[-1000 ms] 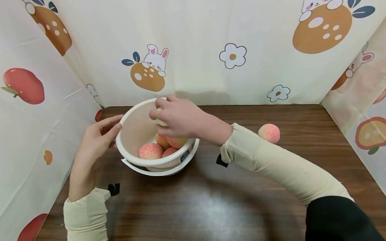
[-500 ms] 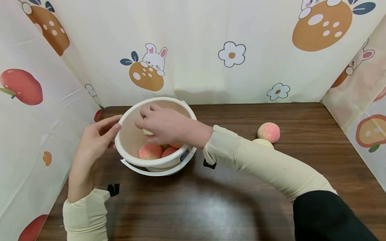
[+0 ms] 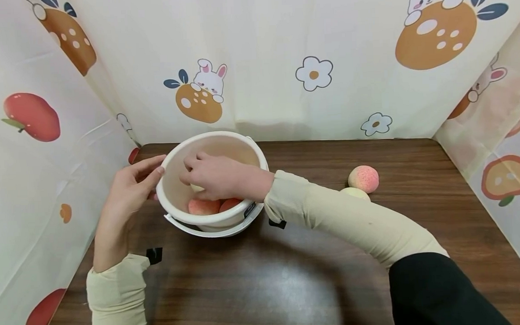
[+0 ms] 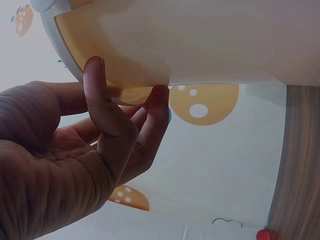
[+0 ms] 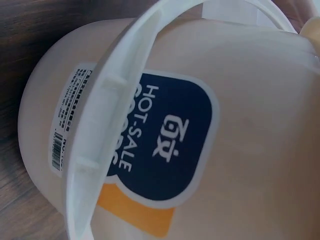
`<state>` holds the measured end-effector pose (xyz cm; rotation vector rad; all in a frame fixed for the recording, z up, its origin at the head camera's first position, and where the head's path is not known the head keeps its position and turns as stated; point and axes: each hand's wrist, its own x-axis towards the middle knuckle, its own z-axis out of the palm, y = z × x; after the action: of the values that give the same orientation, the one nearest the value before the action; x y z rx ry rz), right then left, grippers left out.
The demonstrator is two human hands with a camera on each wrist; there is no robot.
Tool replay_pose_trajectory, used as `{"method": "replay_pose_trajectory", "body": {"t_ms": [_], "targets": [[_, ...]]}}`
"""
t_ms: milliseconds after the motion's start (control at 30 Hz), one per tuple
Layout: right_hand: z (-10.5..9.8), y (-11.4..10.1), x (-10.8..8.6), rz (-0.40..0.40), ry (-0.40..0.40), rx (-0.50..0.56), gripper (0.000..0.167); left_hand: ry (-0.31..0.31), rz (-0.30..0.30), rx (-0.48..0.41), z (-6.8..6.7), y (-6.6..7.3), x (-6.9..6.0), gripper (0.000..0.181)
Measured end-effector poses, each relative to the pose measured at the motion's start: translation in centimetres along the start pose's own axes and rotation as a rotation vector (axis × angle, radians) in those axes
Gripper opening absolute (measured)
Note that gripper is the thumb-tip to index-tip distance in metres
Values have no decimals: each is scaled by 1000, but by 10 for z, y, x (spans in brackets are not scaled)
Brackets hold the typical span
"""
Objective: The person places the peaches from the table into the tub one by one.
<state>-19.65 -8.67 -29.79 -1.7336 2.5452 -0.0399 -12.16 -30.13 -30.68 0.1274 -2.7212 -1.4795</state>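
Note:
A white bucket [image 3: 173,184] stands at the back left of the table, its handle [image 5: 95,130] hanging down at the front. My left hand [image 3: 129,188] grips the bucket's left rim; thumb and fingers [image 4: 94,80] press on it in the left wrist view. Inside the bucket, my right hand [image 3: 217,176] holds a pale yellow peach [image 3: 197,188], mostly covered by the fingers. Below it lie a pink peach [image 3: 203,207] and a redder peach [image 3: 230,203]. In the right wrist view the bucket's labelled side [image 5: 170,145] hides that hand.
To the right on the wooden table [image 3: 264,282] lie a pink peach [image 3: 364,179] and a pale yellow peach [image 3: 355,193], partly behind the right sleeve [image 3: 343,217]. Printed curtains [image 3: 266,100] close in the back and both sides.
My right hand has moved left and lower into the bucket with the pale peach. As the sleeve shifted, the pale peach on the table came into view. The left hand stays on the rim.

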Motion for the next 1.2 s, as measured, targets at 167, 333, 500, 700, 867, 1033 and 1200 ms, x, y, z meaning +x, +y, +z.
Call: {"method": "replay_pose_trajectory", "body": {"t_ms": [167,333,500,700,867,1033,1200], "targets": [[2,-1,2,-23,-13,-14,27,-1,9,3,0,0,0,48],[5,-2,5,-95,-53,-68,27,-1,-3,8,2,-1,0,48],[7,-3,5,-158,-99,-59,25,-2,-5,6,2,-1,-1,48],[7,-3,5,-146,-99,-54,27,-4,9,24,1,-1,0,48],[6,-3,5,-136,-90,-63,28,-7,-2,24,0,0,0,49],[6,-3,4,-112,-85,-100,29,-6,-6,20,1,-1,0,49],[5,-2,4,-87,-78,-135,31,-7,2,9,1,0,0,49]]}}
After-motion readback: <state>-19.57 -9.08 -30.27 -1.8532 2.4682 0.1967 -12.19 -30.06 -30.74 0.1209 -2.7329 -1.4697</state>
